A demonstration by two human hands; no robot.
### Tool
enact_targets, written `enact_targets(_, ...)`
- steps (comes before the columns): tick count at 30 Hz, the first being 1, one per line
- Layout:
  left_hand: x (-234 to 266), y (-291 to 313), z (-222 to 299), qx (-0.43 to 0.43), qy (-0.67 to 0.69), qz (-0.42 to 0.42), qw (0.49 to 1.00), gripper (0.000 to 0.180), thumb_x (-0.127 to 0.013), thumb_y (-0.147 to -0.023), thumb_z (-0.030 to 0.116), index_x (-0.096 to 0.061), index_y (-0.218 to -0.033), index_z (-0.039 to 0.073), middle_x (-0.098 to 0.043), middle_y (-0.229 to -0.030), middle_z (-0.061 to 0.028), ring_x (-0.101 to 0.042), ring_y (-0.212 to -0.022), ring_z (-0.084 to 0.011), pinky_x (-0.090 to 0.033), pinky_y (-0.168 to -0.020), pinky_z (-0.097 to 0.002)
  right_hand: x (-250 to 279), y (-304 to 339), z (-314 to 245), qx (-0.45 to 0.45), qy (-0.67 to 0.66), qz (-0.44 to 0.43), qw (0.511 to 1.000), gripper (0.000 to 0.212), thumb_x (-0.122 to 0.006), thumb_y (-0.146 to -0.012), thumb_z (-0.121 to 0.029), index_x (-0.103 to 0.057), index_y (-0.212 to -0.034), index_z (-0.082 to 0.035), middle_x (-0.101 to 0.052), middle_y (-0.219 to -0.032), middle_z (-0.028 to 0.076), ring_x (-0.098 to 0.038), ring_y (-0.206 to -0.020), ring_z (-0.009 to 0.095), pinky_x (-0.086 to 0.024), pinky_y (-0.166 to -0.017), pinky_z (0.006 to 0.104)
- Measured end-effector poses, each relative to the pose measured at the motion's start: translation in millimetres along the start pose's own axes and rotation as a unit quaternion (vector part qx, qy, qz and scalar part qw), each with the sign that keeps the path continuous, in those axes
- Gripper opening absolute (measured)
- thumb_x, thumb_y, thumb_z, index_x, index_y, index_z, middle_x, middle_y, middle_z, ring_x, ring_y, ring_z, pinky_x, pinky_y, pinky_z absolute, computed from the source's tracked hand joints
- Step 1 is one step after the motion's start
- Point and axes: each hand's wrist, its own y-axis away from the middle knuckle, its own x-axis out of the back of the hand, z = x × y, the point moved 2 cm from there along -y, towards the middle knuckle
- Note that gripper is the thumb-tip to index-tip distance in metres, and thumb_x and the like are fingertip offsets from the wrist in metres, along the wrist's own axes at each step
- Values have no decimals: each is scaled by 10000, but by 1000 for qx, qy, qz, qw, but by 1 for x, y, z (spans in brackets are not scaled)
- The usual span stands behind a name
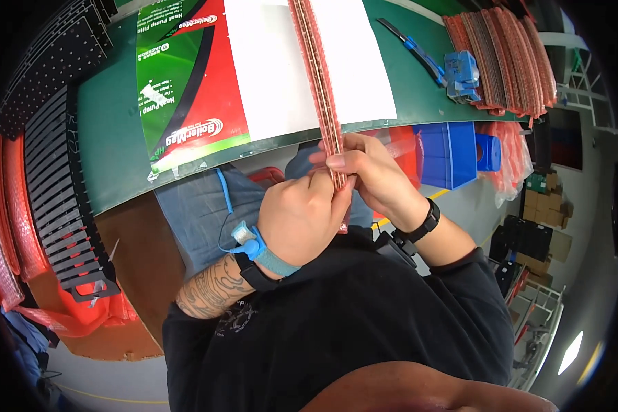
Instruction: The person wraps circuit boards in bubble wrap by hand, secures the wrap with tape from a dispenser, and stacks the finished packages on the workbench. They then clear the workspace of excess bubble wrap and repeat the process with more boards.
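Note:
A long thin stack of pinkish-red strips (319, 75) runs from the table's far side down to my hands at its near edge. My left hand (302, 216) is closed around the stack's lower end; a blue strap with a coiled cord circles that wrist. My right hand (371, 175) grips the same stack from the right, fingers curled over its edge; a black band sits on that wrist. The strips lie over a white sheet (275, 69) on a green mat (113, 147).
A red and green printed sheet (185, 82) lies left of the white one. Black slotted trays (62, 199) stand at the left. A blue-handled knife (419, 51), a blue holder (462, 72) and more pink strips (508, 58) are at the right. Blue bins (450, 154) sit below the table.

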Motion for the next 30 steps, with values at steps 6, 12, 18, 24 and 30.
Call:
enact_targets(6,-1,-2,-3,6,-2,5,1000,204,-713,-893,153,-602,-794,13,-614,-604,-121,-630,-500,-299,-517,-472,-387,-4,7,-8,19,-7,-19,1000,691,-756,-820,-259,-476,-1308,142,-621,-1244,244,-648,-1075,252,-515,-980,360)
enact_targets(12,-1,-2,1,11,22,-10,1000,180,-725,-871,115,-615,-807,-12,-636,-670,-157,-646,-570,-339,-508,-506,-410,-4,8,-7,-2,-8,-21,1000,783,-778,-795,-273,-422,-1356,142,-587,-1276,241,-622,-1145,262,-509,-987,365)
enact_targets(18,-3,-3,1,38,44,-25,998,170,-730,-860,91,-617,-808,-25,-640,-690,-173,-649,-604,-364,-508,-532,-428,-2,3,-4,-4,-19,-21,1000,746,-772,-778,-236,-444,-1331,143,-600,-1234,226,-641,-1117,267,-517,-970,364)
enact_targets(24,-5,-4,-2,-16,13,-16,1000,200,-740,-866,160,-615,-812,14,-632,-648,-124,-636,-530,-312,-516,-491,-397,0,3,-2,3,-25,-15,1000,709,-765,-776,-204,-460,-1310,148,-610,-1213,215,-664,-1069,260,-523,-954,363)
enact_targets(30,1,-5,-3,-13,-2,-18,1000,198,-736,-868,151,-616,-808,6,-628,-641,-141,-632,-537,-340,-512,-497,-419,-3,2,-1,16,-20,-1,1000,738,-814,-784,-262,-478,-1316,125,-617,-1210,202,-662,-1070,238,-526,-943,348)
